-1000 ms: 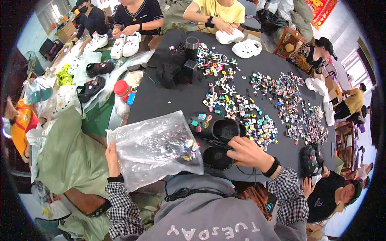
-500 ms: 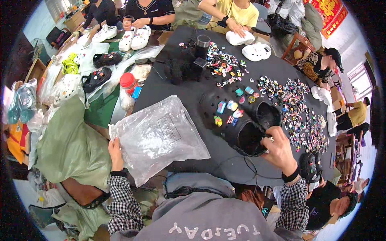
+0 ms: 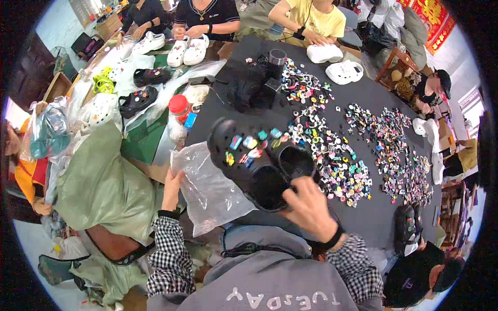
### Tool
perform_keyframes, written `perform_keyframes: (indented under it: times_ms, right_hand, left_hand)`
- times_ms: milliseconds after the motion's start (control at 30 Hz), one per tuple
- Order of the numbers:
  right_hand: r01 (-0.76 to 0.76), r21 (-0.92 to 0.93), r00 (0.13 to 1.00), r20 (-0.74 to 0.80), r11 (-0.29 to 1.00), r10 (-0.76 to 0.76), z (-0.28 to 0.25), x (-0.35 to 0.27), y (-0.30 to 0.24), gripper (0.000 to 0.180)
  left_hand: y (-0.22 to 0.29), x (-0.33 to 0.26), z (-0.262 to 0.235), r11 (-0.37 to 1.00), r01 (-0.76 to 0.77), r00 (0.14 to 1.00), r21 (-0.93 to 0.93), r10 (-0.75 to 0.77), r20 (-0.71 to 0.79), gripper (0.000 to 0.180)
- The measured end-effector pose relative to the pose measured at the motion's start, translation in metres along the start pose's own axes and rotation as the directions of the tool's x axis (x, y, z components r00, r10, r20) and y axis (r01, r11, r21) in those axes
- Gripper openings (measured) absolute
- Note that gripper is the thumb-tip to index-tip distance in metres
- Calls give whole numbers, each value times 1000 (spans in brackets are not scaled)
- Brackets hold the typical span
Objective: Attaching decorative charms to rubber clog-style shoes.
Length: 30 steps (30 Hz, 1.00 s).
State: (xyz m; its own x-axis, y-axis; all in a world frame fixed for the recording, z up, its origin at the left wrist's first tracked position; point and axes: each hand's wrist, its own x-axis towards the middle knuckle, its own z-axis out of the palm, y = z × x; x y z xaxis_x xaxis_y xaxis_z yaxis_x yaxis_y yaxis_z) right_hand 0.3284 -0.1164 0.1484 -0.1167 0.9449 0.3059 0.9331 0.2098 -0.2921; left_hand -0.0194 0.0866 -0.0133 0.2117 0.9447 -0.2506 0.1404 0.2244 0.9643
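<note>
A pair of black clogs (image 3: 270,179) is gripped at the heels by my right hand (image 3: 311,210), in front of me over the dark table. Colourful charms (image 3: 251,147) sit in the holes on the toes. My left hand (image 3: 173,186) pinches the left edge of a clear plastic bag (image 3: 210,192). The clogs lie over the bag's right part and hide it; whether their toes are inside or just on top I cannot tell.
Heaps of small charms (image 3: 337,171) spread over the table (image 3: 358,223). A red-lidded jar (image 3: 179,105), white clogs (image 3: 345,72) and black clogs (image 3: 407,225) stand around. A green sack (image 3: 106,181) bulges at my left. Several people work around the table.
My right hand has carried the black clogs left, from beside the plastic bag to over it. The charm heap they covered now shows. My left hand still holds the bag.
</note>
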Motion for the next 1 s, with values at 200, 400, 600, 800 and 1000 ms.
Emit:
perform_keyframes:
  times_ms: [200,400,600,800,1000]
  right_hand:
    - [-109,-1,954,280,994,105,72,-28,-21,45]
    - [-166,231,954,285,959,96,55,-29,-12,37]
    - [-299,189,947,-66,935,315,37,-6,32,21]
    - [-418,57,906,92,906,413,74,-6,79,48]
    - [-544,315,817,412,778,404,107,-13,109,54]
  left_hand:
    - [8,-14,14,998,-50,982,37,56,-181,55]
    - [43,-60,50,925,-213,957,315,262,-125,52]
    - [10,-112,102,998,-39,993,47,34,116,65]
    - [9,-122,128,997,23,989,79,-34,146,92]
    - [-3,-109,142,996,85,980,-23,-80,180,103]
